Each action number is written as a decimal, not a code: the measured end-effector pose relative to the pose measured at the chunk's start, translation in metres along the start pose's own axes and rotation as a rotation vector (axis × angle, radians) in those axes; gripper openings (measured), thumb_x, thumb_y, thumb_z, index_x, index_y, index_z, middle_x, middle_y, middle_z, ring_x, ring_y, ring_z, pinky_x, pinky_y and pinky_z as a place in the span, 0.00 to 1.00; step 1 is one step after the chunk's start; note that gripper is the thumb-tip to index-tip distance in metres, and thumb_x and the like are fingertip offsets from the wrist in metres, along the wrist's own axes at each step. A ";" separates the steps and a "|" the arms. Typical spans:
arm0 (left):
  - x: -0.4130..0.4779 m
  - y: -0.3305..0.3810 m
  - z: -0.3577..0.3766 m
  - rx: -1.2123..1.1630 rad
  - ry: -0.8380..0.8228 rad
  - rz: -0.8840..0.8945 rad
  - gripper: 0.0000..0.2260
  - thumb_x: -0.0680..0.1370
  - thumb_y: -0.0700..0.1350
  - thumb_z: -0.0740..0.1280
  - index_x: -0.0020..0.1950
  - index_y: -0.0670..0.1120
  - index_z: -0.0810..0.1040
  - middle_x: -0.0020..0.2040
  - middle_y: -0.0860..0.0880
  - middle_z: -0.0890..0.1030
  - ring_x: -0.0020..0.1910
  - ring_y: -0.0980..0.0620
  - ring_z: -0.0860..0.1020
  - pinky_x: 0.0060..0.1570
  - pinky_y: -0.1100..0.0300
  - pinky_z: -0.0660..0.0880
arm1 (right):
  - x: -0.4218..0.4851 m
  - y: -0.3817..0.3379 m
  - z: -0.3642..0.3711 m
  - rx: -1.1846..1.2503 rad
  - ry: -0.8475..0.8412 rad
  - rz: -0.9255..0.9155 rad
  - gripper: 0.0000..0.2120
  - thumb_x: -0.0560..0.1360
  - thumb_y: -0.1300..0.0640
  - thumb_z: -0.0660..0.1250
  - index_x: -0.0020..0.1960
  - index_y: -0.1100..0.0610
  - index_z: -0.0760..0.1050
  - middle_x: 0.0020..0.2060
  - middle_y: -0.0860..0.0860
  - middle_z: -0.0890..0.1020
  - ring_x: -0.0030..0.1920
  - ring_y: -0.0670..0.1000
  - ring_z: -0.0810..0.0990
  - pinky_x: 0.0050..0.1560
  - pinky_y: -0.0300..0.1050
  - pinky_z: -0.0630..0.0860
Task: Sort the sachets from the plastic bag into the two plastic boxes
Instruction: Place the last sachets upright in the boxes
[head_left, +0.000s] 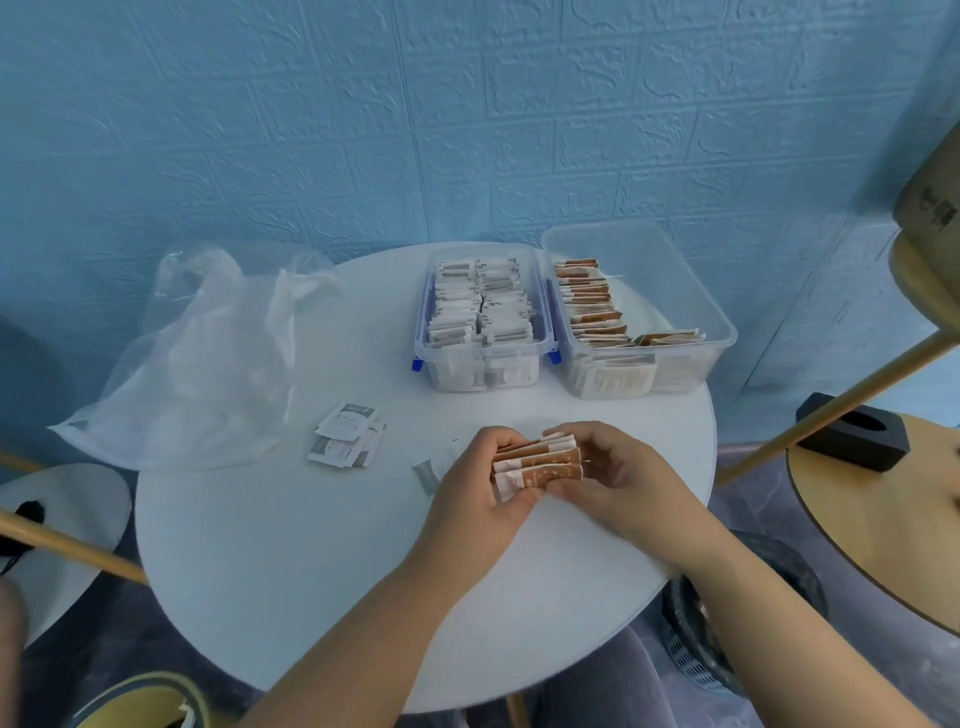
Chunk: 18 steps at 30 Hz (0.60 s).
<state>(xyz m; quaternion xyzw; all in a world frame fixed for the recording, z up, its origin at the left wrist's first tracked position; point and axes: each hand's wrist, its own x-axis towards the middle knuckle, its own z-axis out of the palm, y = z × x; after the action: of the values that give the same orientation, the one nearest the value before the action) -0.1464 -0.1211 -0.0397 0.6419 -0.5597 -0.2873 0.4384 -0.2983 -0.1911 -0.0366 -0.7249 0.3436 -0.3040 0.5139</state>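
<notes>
Both hands hover low over the near right part of the round white table (322, 571), holding one small stack of brown sachets (540, 464) between them. The left hand (480, 480) grips the stack's left end, fingers curled over the top and thumb underneath. The right hand (621, 475) pinches the right end, its fingertips on the upper edges and its thumb below. The stack is fanned a little, so several brown-and-white edges show.

Just left of the left hand a grey sachet (428, 472) lies flat on the table, partly hidden by the fingers. Further left, a small heap of white sachets (345, 434) lies loose, overlapping one another.

Beyond the heap, the clear bag (208, 364) sprawls crumpled over the table's left edge; whether anything is inside it cannot be told.

At the far side two clear boxes stand side by side, nearly touching. The left box (483, 352), with blue clips, is packed with white sachets standing in two rows. The right box (675, 275) holds brown sachets in a row along its left side and some at the front, the rest bare.

Behind is a blue wall (467, 130).
</notes>
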 end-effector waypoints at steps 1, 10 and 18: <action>0.004 0.004 0.000 -0.002 0.011 0.011 0.18 0.72 0.39 0.71 0.49 0.58 0.68 0.50 0.56 0.77 0.49 0.61 0.77 0.47 0.73 0.72 | 0.003 -0.003 -0.005 -0.002 -0.005 -0.011 0.17 0.68 0.64 0.73 0.52 0.48 0.75 0.45 0.46 0.83 0.48 0.46 0.81 0.54 0.40 0.76; 0.071 0.066 0.019 -0.249 0.021 0.058 0.15 0.70 0.43 0.74 0.48 0.56 0.72 0.49 0.54 0.81 0.47 0.58 0.80 0.46 0.63 0.77 | 0.046 -0.043 -0.077 -0.002 0.021 -0.118 0.14 0.69 0.67 0.71 0.49 0.54 0.75 0.44 0.52 0.83 0.45 0.51 0.80 0.54 0.48 0.75; 0.120 0.059 0.044 0.337 0.282 0.317 0.15 0.74 0.50 0.67 0.58 0.47 0.73 0.55 0.50 0.76 0.56 0.53 0.72 0.55 0.66 0.65 | 0.095 -0.049 -0.158 -0.342 0.107 -0.075 0.13 0.69 0.63 0.72 0.48 0.50 0.74 0.43 0.52 0.84 0.46 0.53 0.82 0.56 0.52 0.76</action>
<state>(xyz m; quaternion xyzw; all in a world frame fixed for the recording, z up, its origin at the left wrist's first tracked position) -0.1868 -0.2477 0.0070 0.6438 -0.6266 -0.0256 0.4383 -0.3593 -0.3412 0.0633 -0.7969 0.3897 -0.2982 0.3524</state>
